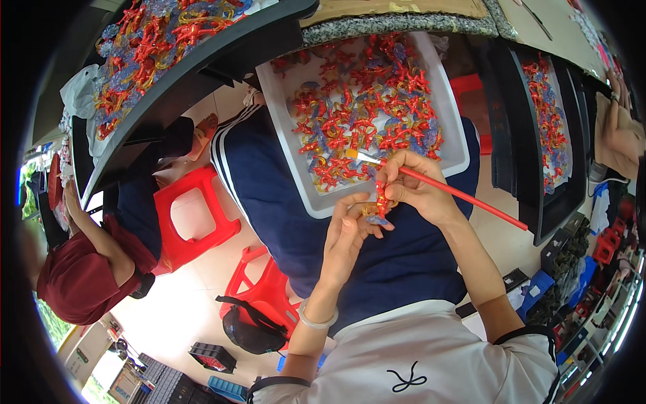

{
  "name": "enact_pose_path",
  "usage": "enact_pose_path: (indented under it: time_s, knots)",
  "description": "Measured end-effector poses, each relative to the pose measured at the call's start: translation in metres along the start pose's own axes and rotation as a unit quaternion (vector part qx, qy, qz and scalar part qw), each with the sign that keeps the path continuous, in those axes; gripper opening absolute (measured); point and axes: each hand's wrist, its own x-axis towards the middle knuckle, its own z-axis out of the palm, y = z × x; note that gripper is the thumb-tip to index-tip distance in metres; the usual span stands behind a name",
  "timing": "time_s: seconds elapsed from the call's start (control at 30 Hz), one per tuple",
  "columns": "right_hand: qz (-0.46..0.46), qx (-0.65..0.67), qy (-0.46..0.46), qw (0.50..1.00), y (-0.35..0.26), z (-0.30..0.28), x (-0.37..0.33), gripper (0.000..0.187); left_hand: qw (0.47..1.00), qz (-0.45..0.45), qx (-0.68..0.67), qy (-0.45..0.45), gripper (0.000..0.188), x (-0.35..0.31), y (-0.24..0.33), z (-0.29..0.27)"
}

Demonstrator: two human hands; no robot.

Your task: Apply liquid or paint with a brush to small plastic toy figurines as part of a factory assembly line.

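A small red figurine (pixel 381 200) with yellow and translucent blue parts is held in front of my lap. My left hand (pixel 343 232) has its fingers closed around the figurine's lower part. My right hand (pixel 420 190) grips a paintbrush (pixel 464 195) with a long red handle and pale yellowish bristles. The bristles point left over the tray, and the handle slants down to the right. My right fingertips also touch the figurine's upper end. Just beyond my hands, a white tray (pixel 311 202) rests on my lap, holding many similar figurines.
At the upper left, a black tray (pixel 202 64) is heaped with more figurines. Another black tray (pixel 501 128) with figurines stands at the right. Red stools (pixel 195 209) and a black bag (pixel 249 330) are at the left. A co-worker in a dark red top (pixel 87 276) sits at far left.
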Motion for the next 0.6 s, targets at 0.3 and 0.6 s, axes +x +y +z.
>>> enact_pose_path:
  time_s: [0.3,0.6]
  knots:
    - [-0.008,0.103,-0.027,0.994,0.026,-0.002,0.003,0.032,0.949,0.129,0.26,0.124,0.042,0.0,-0.001,0.024]
    - [-0.014,0.263,-0.077,0.962,0.036,0.008,0.004,0.031,0.83,0.25,0.454,0.206,0.039,-0.007,-0.008,0.028]
